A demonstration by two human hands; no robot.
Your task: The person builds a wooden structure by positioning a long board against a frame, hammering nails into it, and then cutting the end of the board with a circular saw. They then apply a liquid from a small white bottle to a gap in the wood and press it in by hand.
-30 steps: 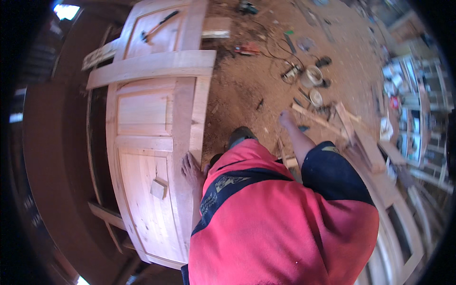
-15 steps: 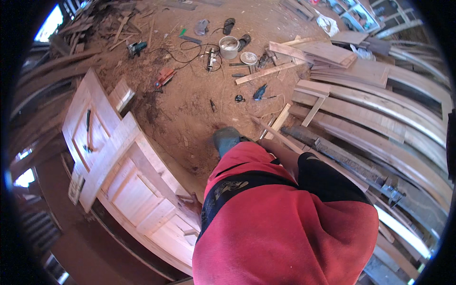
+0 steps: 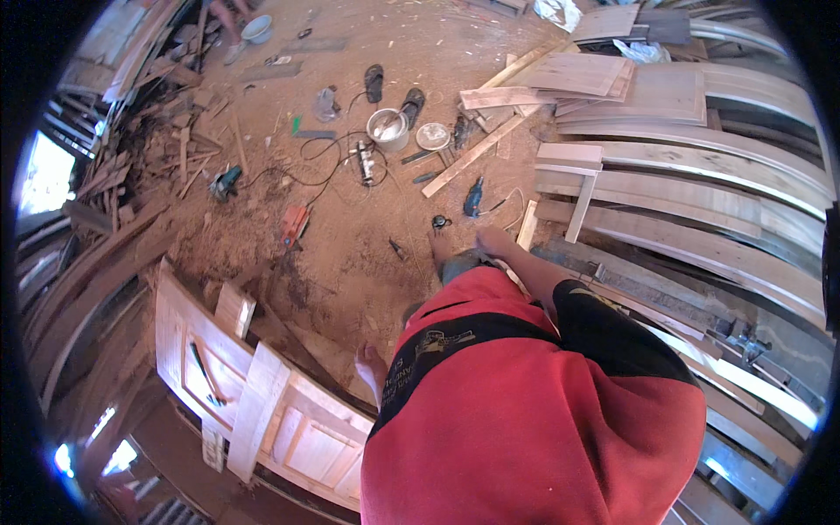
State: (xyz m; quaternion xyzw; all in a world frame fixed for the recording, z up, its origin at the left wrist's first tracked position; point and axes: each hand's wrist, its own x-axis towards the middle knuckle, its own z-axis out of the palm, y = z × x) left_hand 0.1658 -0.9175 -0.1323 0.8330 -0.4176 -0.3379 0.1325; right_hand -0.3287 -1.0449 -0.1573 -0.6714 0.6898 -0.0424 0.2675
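My left hand hangs beside my hip, its fingers loose and apart with nothing seen in them. Below and left of it lies a pale wooden panel door, with a wide plank across it. A hammer with a dark handle rests on the door's far section. Before my right thigh is my right hand, bent inward; its fingers are too small and partly hidden to show whether it holds anything. A narrow wooden strip lies close to it. My bare foot shows ahead on the sawdust-covered ground.
Ahead lie a blue power tool, a red power tool, a power strip, a bucket and sandals. Boards are stacked on the right. Scrap wood and another person's leg are far left.
My left hand has come off the door and moved up beside my body. My view has shifted, so the door sits lower. My right hand has moved forward and shows more plainly.
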